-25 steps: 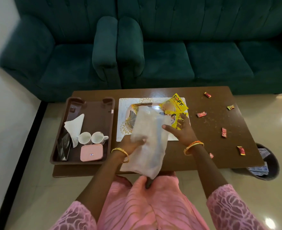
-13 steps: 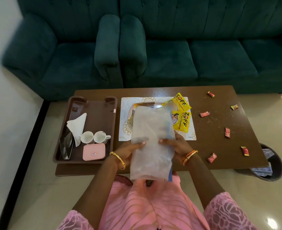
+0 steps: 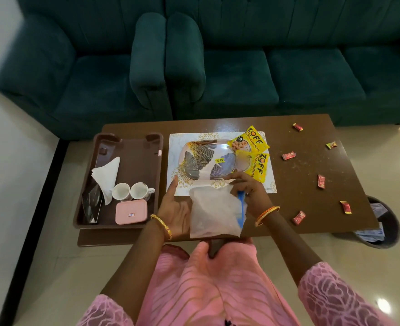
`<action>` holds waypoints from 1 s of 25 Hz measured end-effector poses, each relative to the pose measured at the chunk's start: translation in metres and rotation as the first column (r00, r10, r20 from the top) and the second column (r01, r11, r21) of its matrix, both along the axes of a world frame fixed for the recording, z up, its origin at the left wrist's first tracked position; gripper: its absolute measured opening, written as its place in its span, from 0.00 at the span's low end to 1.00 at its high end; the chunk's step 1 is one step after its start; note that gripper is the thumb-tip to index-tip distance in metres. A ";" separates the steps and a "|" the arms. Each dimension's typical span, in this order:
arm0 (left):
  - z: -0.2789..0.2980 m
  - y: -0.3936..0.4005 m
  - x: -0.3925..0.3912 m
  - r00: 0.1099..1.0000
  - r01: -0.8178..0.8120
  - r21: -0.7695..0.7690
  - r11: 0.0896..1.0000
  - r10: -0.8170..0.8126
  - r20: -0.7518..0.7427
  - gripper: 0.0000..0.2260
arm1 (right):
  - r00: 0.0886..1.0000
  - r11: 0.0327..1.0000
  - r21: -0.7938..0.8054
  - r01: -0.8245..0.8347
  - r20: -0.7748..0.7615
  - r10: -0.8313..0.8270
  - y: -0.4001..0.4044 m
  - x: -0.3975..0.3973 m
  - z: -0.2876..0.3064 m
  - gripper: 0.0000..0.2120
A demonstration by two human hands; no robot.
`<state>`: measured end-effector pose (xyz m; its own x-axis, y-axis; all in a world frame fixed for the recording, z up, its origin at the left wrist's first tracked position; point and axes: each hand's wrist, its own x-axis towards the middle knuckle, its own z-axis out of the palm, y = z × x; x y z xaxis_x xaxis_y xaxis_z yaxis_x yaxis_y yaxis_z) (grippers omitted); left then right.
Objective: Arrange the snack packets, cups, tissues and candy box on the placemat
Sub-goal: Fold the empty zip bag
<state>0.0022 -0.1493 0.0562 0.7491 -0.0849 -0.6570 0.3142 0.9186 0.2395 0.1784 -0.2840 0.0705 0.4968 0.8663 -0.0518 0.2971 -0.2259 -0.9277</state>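
Right hand [image 3: 248, 191] fingers pinch translucent white plastic bag [image 3: 214, 211]; left hand [image 3: 175, 208] open beside it. Slack bag may sweep yellow snack packets [image 3: 253, 156] off white gold-patterned placemat [image 3: 177, 149].

A low rectangular brown wooden coffee table [image 3: 295, 196] carries everything. At its 9 o'clock side sits a dark brown plastic tray [image 3: 133, 161]. In the middle lies a white rectangular placemat with gold patterns [image 3: 177, 147]. From 1 to 4 o'clock, small red-wrapped candies [image 3: 289, 156] lie scattered among fine crumbs [image 3: 312, 147].
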 end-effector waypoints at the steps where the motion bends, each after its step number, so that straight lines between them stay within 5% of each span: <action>1: 0.002 -0.001 0.004 0.998 0.060 0.033 0.998 -0.060 0.010 0.33 | 0.994 0.998 -0.048 -0.044 0.097 0.049 -0.004 -0.001 -0.001 0.13; 3: 0.001 -0.007 0.014 0.988 0.152 0.219 0.964 -0.149 -0.031 0.17 | 0.979 0.989 -0.116 -0.092 0.171 0.111 -0.012 0.000 -0.005 0.16; 4: 0.000 -0.010 0.020 0.986 0.166 0.311 0.936 -0.152 -0.071 0.13 | 0.995 0.992 -0.121 -0.048 0.077 0.057 -0.017 0.004 -0.010 0.18; 7: -0.012 -0.012 0.033 0.983 0.141 0.478 0.867 -0.066 -0.171 0.26 | 0.919 0.969 -0.233 0.086 -0.356 -0.167 -0.042 0.023 -0.020 0.29; 9: -0.016 -0.017 0.045 0.978 0.158 0.523 0.837 -0.059 -0.200 0.30 | 0.768 0.967 -0.228 0.114 -0.597 -0.231 -0.071 0.037 -0.028 0.33; 12: -0.021 -0.033 0.074 0.973 0.195 0.563 0.803 -0.086 -0.216 0.35 | 0.313 0.937 -0.186 0.296 -0.908 -0.280 -0.099 0.045 -0.039 0.31; 15: -0.024 -0.055 0.119 0.960 0.266 0.552 0.790 -0.167 -0.223 0.35 | 0.345 0.923 -0.169 0.345 -0.892 -0.293 -0.108 0.055 -0.052 0.15; 19: -0.028 -0.095 0.196 0.939 0.339 0.533 0.775 -0.243 -0.243 0.33 | 0.299 0.887 -0.200 0.417 -0.891 -0.342 -0.145 0.101 -0.060 0.20; 25: -0.049 -0.184 0.334 0.912 0.401 0.531 0.746 -0.273 -0.305 0.33 | 0.041 0.821 -0.305 0.483 -0.928 -0.369 -0.251 0.180 -0.087 0.21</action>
<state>0.3360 -0.3335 0.0067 0.5950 0.1311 -0.7929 0.6747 0.4547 0.5815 0.3588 -0.5352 -0.0161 0.3939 0.5500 -0.7364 -0.9082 0.1095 -0.4039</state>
